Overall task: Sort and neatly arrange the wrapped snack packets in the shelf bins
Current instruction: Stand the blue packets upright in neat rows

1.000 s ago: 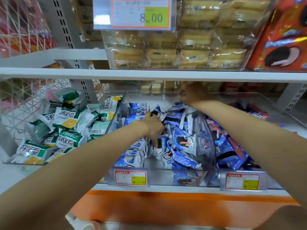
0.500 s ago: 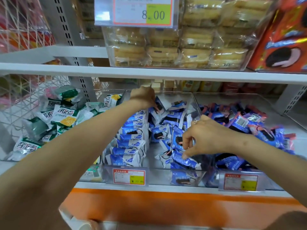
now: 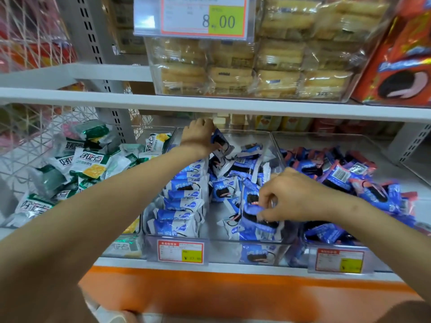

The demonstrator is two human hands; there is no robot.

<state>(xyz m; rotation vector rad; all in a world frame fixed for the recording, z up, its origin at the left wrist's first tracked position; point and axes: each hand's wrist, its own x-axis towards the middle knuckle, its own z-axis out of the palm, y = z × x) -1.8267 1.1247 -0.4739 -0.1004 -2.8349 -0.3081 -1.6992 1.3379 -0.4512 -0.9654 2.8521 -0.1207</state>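
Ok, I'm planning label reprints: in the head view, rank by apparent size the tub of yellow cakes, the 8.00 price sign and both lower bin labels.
1. tub of yellow cakes
2. 8.00 price sign
3. middle bin label and right bin label look alike; I won't rank them.

Bright, soft, even light with hardly any shadows; only the strip under the upper shelf is dim. Pale sheen lies on the middle bin front. Shelf lines bow toward the frame's edges. The forearm at lower left is blurred, and the price label print is soft.
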